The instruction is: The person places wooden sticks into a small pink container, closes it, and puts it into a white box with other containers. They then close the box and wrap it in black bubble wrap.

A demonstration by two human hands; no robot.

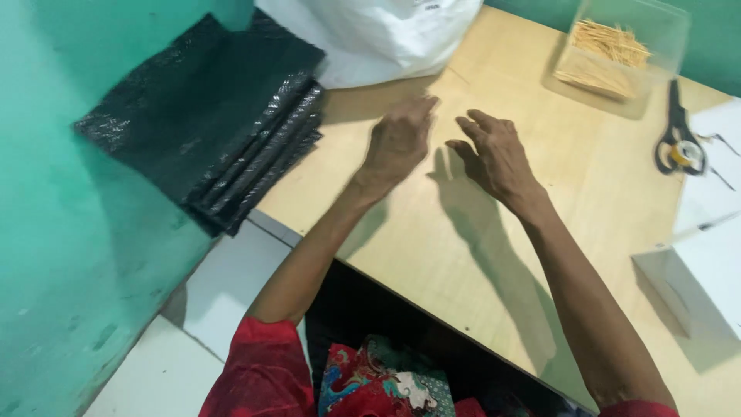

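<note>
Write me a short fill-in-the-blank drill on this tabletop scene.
1. Both hands, the left hand and the right hand, hold ____.
2. The stack of plastic bags is coloured ____.
3. The clear box holds thin wooden ____.
4. Right of that box lies a pair of ____.

Missing words: nothing; black; sticks; scissors

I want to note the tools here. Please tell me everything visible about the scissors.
The scissors lie flat near the right edge of the wooden table, blades shut and pointing away, toward the clear box of thin wooden sticks. Blades and handles look dark; something yellowish shows inside one handle loop. No hand touches them; the right hand is well apart.
</note>
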